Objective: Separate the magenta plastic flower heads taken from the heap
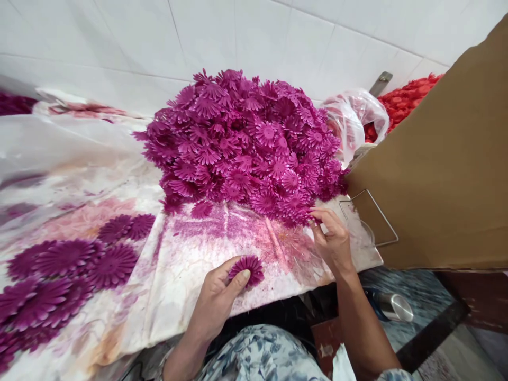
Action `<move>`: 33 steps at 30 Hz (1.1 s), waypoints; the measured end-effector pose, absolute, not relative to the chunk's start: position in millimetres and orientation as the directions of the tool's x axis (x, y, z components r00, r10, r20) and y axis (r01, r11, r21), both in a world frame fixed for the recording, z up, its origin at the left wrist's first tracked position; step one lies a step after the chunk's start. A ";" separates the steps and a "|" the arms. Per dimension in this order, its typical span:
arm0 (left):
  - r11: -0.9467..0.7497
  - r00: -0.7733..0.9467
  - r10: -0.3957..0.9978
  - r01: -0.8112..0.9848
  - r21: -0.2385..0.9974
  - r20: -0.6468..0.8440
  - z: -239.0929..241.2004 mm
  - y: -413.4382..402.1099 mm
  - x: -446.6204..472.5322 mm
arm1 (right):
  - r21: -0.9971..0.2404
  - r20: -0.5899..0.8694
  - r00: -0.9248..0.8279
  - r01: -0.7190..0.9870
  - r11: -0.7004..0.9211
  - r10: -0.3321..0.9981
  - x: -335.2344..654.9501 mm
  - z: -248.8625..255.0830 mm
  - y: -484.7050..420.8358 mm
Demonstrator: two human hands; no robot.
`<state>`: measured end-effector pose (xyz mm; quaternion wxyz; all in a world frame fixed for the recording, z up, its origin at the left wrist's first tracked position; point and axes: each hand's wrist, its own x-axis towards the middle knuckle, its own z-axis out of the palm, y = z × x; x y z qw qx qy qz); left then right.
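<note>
A magenta flower disc [246, 269] lies face-up, petals fanned all round, so it is round with no long axis. It is pinned under the thumb of the left hand [217, 299], which is clamped on it at the near edge of the stained cloth [186, 259] covering the worktop. To its right, well apart, the right hand [333, 241] pinches its fingertips on the near rim of the heap of magenta flowers [246, 143]. A cardboard box [444, 169] stands just beside it.
</note>
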<state>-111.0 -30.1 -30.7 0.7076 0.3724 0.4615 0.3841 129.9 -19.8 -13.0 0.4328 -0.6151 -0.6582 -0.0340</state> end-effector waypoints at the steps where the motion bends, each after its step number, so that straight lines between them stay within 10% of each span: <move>1: 0.417 0.264 0.895 -0.201 0.887 -0.361 -30.0 -30.1 -110.5 | -0.463 0.654 0.138 0.850 0.250 0.743 129.6 -6.4 -16.8; 8: 0.455 0.308 0.871 -0.209 0.866 -0.383 -29.5 -27.5 -111.4 | -0.244 0.886 0.127 0.946 0.213 0.447 141.1 42.5 43.4; 16: 0.529 0.257 0.848 -0.365 0.766 -0.463 -25.5 -26.7 -111.2 | -0.135 0.556 0.055 0.991 0.024 0.830 144.6 32.2 109.1; 33: 0.540 0.266 0.842 -0.422 0.728 -0.470 -13.7 -24.2 -103.0 | -0.081 0.558 0.036 0.997 0.011 0.829 142.8 43.7 78.9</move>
